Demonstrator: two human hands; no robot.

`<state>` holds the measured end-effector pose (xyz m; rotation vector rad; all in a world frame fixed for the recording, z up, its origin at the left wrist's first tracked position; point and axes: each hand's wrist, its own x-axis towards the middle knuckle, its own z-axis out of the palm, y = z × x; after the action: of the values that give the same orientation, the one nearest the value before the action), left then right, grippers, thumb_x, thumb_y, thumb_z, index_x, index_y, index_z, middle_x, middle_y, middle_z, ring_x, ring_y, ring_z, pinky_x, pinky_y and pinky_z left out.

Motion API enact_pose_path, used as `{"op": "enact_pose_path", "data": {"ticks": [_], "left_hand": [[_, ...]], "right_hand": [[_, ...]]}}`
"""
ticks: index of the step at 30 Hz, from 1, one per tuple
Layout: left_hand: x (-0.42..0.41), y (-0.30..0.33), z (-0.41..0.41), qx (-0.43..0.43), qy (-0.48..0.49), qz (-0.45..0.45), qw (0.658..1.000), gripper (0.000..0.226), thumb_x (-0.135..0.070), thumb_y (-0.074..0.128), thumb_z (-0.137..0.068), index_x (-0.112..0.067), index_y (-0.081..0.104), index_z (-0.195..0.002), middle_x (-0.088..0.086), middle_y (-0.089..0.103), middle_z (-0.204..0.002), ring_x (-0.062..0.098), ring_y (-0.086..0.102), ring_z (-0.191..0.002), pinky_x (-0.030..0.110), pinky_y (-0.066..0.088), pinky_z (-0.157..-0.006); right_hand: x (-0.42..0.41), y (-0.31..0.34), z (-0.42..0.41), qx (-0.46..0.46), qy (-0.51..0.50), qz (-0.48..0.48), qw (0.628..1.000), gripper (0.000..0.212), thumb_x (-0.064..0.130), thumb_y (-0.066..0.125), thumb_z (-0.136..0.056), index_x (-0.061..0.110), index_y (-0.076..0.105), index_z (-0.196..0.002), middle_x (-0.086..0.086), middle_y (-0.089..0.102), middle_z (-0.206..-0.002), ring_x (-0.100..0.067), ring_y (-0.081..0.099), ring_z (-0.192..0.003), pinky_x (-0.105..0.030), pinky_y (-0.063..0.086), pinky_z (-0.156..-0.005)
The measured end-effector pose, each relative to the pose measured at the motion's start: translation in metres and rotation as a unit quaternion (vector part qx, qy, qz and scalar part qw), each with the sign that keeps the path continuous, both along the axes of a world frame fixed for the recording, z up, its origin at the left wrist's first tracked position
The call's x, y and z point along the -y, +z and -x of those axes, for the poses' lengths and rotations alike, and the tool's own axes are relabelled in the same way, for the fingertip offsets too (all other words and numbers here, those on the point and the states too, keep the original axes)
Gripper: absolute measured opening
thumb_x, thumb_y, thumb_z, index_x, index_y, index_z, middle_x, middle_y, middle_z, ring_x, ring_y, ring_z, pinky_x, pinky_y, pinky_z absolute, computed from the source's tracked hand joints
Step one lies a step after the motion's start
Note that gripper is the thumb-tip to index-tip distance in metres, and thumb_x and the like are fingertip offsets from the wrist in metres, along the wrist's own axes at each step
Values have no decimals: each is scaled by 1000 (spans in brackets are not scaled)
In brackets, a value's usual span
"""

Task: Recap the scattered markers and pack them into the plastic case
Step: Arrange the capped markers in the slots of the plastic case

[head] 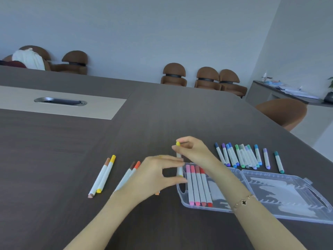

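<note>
A white marker with a yellow cap [178,157] stands nearly upright just above the left edge of the clear plastic case [281,192]. My right hand [192,150] pinches its yellow top end. My left hand [158,175] holds its lower part between thumb and fingers. Several pink and red markers [198,186] lie side by side in the case's left half. A brown and a yellow marker [102,175] lie to the left. Two more, brown and orange [129,172], lie partly under my left hand.
A row of several blue, purple and green markers [241,156] lies on the dark table [72,159] beyond the case. The case lid [288,195] lies open flat on the right. Brown chairs [173,74] line the far side, one at the right edge.
</note>
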<state>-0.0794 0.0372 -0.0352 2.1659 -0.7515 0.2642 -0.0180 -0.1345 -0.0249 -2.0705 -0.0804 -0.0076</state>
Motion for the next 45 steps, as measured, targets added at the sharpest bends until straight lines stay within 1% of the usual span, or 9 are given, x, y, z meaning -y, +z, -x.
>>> {"op": "enact_pose_path", "data": {"ticks": [2, 6, 12, 14, 18, 21, 31, 41, 45], "left_hand": [[31, -3, 1, 22, 3, -20, 1000, 45, -43, 74, -74, -27, 68, -116, -21, 61, -120, -11, 51, -114, 0, 35, -95], [80, -15, 5, 8, -17, -103, 994, 44, -47, 67, -80, -27, 66, -120, -12, 63, -124, 1, 57, -114, 17, 42, -101], [96, -35, 4, -30, -46, -178, 983, 46, -47, 63, -84, -29, 60, -126, -15, 54, -135, 0, 49, -122, 14, 36, -101], [96, -37, 5, -27, -47, -181, 982, 45, -47, 62, -85, -29, 61, -126, -16, 54, -135, 0, 49, -122, 14, 36, -100], [94, -39, 5, -19, -52, -182, 982, 43, -49, 61, -85, -30, 62, -124, -17, 56, -132, -1, 49, -121, 14, 37, -101], [91, -41, 4, -8, -59, -188, 980, 43, -49, 58, -87, -30, 61, -125, -17, 55, -133, -1, 48, -122, 10, 32, -101], [93, -42, 1, -3, -78, -193, 978, 34, -42, 53, -92, -23, 68, -115, -13, 62, -125, 5, 57, -112, 19, 45, -98], [95, -46, -3, 6, -83, -174, 981, 30, -39, 58, -90, -24, 71, -113, -10, 66, -119, 4, 56, -110, 18, 45, -97], [84, -38, -4, -18, -120, -167, 979, 28, -31, 58, -92, -23, 69, -116, -10, 65, -120, 2, 55, -110, 18, 44, -97]], "right_hand": [[32, -1, 6, 3, -10, 30, 1000, 34, 40, 68, -85, 28, 59, -116, 11, 63, -107, 0, 57, -99, -15, 41, -74], [80, -20, 16, -10, -10, 84, 996, 37, 40, 67, -85, 27, 57, -118, 11, 63, -107, -6, 59, -103, -18, 47, -82], [101, -49, 24, 21, -1, 159, 987, 42, 41, 67, -85, 28, 54, -122, 14, 59, -108, -2, 53, -106, -21, 40, -91], [100, -55, 24, 46, 3, 177, 983, 43, 42, 67, -84, 29, 54, -124, 12, 57, -111, -6, 49, -111, -25, 41, -96], [97, -65, 24, 91, 0, 247, 965, 45, 47, 62, -85, 30, 54, -127, 10, 53, -121, -8, 42, -116, -21, 34, -96], [101, -69, 24, 113, 7, 264, 958, 48, 51, 59, -85, 30, 55, -128, 11, 51, -123, -7, 42, -115, -28, 37, -102], [112, -60, 26, 71, 49, 324, 942, 53, 56, 54, -86, 39, 44, -135, 18, 40, -139, -6, 31, -130, -32, 18, -111], [110, -58, 28, 57, 59, 347, 934, 47, 56, 54, -86, 38, 47, -129, 18, 43, -136, -7, 33, -129, -35, 17, -112], [107, -52, 30, 45, 64, 361, 929, 47, 54, 55, -86, 36, 48, -129, 16, 41, -139, -9, 34, -130, -37, 17, -112]]}}
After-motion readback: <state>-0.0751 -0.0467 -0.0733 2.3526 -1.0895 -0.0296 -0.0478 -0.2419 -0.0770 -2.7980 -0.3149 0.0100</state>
